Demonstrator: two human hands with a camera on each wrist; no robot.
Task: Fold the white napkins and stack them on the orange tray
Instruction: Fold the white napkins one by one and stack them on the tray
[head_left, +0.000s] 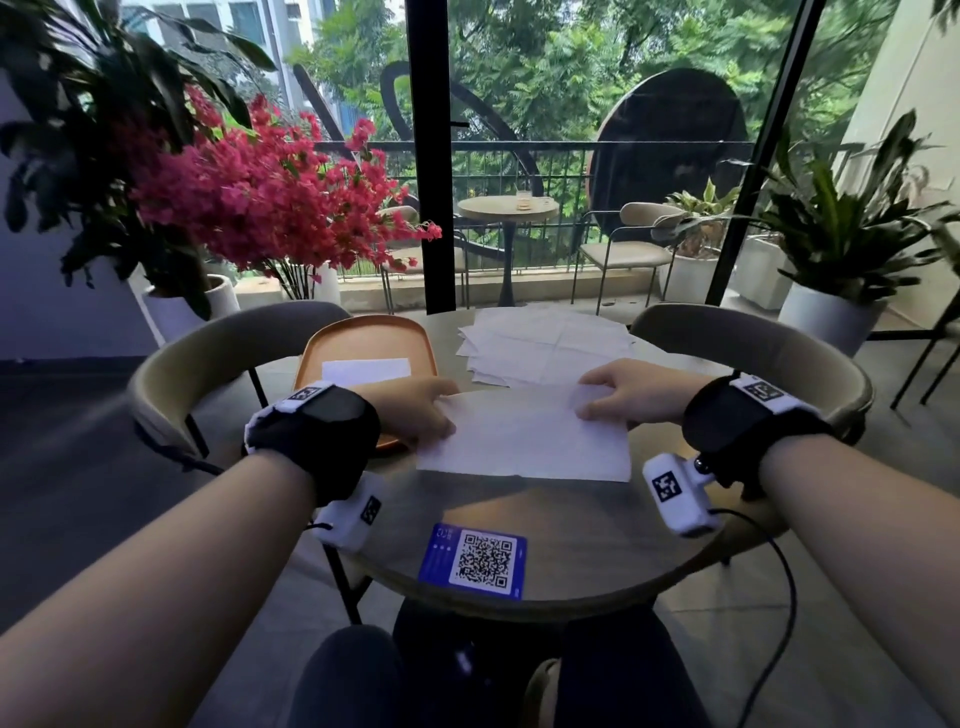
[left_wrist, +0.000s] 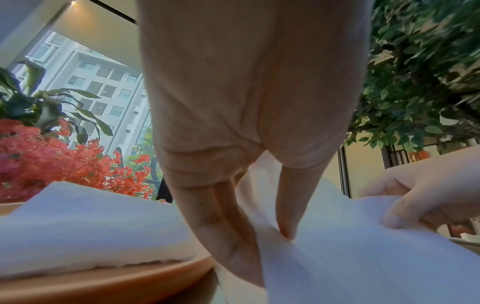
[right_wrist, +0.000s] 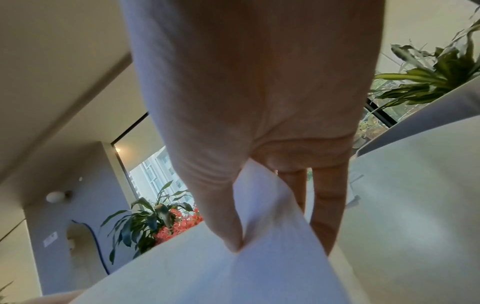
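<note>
A white napkin (head_left: 524, 436) lies folded over in the middle of the round table, its far edge lifted. My left hand (head_left: 418, 410) pinches its far left corner, thumb against fingers (left_wrist: 283, 209). My right hand (head_left: 618, 397) pinches the far right corner, with the napkin (right_wrist: 259, 257) pressed between thumb and fingers. The orange tray (head_left: 363, 338) sits at the far left of the table with one folded white napkin (head_left: 366, 370) on it; the left wrist view shows that folded napkin (left_wrist: 85, 230) close up. A loose pile of unfolded napkins (head_left: 545, 343) lies at the far right.
A blue card with a QR code (head_left: 472, 561) lies near the table's front edge. Two curved chair backs (head_left: 208, 353) flank the far side of the table. Potted plants and red flowers (head_left: 260, 192) stand behind, before a glass wall.
</note>
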